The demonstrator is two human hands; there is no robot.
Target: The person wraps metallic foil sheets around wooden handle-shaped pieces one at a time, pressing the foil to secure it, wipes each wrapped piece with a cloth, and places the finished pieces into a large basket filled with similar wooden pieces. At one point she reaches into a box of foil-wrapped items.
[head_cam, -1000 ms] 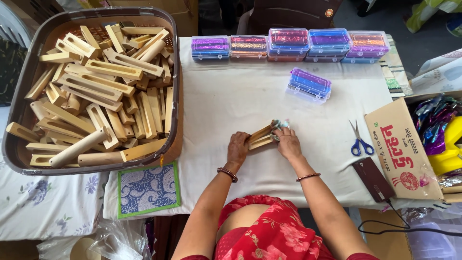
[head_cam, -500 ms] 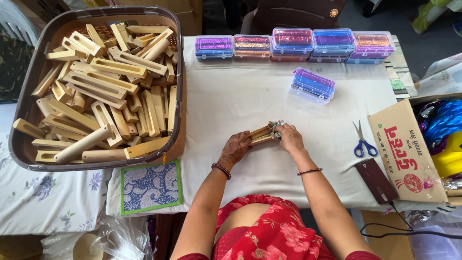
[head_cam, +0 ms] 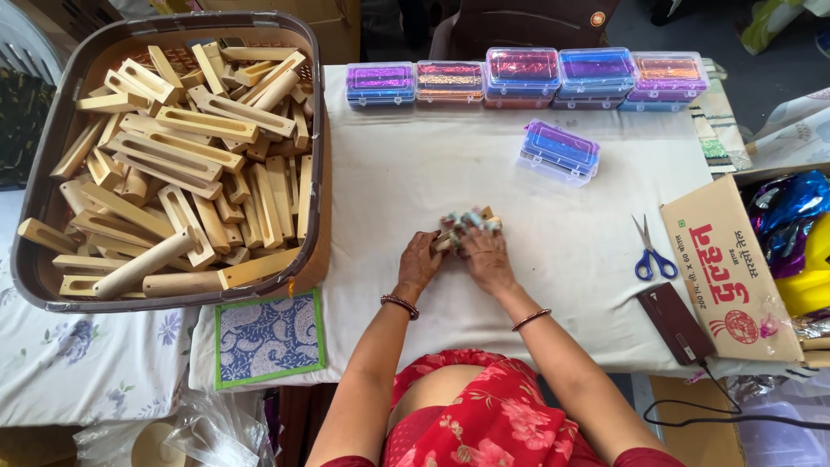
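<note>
Both my hands meet at the middle of the white-covered table (head_cam: 389,173). My left hand (head_cam: 419,259) grips the near end of a small wooden piece (head_cam: 481,213). My right hand (head_cam: 486,255) closes over the same piece, pressing a shiny, multicoloured bit of material (head_cam: 462,220) against its far end. Most of the wood is hidden under my fingers. Each wrist carries a thin bangle.
A big brown basket (head_cam: 35,259) heaped with slotted wooden pieces (head_cam: 181,164) stands at the left. A row of clear plastic boxes (head_cam: 527,76) with glittery fill lines the far edge, one more box (head_cam: 560,151) closer. Blue scissors (head_cam: 648,251), a dark flat case (head_cam: 674,322) and a cardboard box (head_cam: 735,268) sit right.
My hands have turned the wooden piece and drawn closer together over it; now my right hand covers most of it and the shiny material shows at its far end.
</note>
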